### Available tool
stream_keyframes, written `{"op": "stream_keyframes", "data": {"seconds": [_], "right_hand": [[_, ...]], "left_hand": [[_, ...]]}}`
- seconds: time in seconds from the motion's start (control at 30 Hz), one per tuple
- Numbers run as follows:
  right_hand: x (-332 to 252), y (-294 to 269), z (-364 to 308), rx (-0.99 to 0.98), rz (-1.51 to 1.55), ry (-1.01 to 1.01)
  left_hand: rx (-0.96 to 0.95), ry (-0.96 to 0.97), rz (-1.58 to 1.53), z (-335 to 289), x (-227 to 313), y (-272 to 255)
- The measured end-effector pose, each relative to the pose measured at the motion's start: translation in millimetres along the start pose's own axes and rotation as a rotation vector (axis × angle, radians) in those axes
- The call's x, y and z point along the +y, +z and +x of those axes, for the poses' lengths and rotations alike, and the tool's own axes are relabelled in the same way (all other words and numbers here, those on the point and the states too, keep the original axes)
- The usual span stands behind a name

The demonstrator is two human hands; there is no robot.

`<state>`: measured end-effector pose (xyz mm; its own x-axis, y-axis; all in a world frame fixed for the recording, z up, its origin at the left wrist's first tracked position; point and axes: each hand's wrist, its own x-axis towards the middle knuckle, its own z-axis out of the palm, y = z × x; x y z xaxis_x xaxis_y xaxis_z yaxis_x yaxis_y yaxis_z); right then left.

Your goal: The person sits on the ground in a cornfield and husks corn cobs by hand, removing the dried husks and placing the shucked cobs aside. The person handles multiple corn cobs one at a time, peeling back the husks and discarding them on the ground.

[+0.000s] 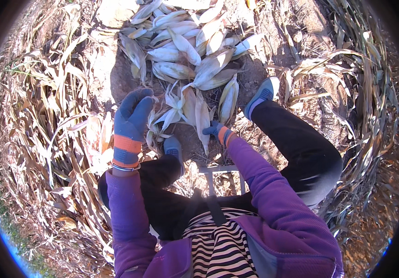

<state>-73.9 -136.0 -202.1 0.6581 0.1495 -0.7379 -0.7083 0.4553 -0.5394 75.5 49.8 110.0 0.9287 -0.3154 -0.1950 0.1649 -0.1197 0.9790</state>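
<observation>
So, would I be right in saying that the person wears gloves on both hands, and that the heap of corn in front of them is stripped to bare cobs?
Not quite: the head view shows the heap of corn wrapped in pale, dry husks, not bare. The left hand and right hand are indeed both gloved.

Corn ears (171,53), 12 o'clock: cream to straw is noted. Left hand (134,113), 10 o'clock: gloved in blue-grey, cuff (127,140) banded in orange and blue-grey. Right hand (215,129), off centre toward 2 o'clock: same colours are recorded. Jacket (292,217), 4 o'clock: purple is observed, grey lining (260,252) seen. Shirt (222,252), 6 o'clock: striped in black and cream. Trousers (301,143), 3 o'clock: logged as black. Shoe (260,95), 2 o'clock: blue-grey is seen, sole (275,85) pale. Dry leaves (46,139), 9 o'clock: tan is recorded.
</observation>
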Motion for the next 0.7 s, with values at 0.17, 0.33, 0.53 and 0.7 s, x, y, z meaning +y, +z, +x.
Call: {"op": "stream_keyframes", "data": {"seconds": [0.17,0.33,0.53,0.7], "right_hand": [[-24,25,-30,-0.289,-0.013,-0.269],[-68,72,-70,-0.345,-0.115,-0.405],[-82,93,-94,-0.202,-0.420,-0.649],[-81,102,-119,-0.111,-0.385,-0.691]], "left_hand": [[-0.116,-0.023,0.157,7,-16,7],[-0.131,0.060,0.297,11,-47,16],[-0.119,0.117,0.422,11,-48,29],[-0.065,0.162,0.472,4,-35,33]]}}
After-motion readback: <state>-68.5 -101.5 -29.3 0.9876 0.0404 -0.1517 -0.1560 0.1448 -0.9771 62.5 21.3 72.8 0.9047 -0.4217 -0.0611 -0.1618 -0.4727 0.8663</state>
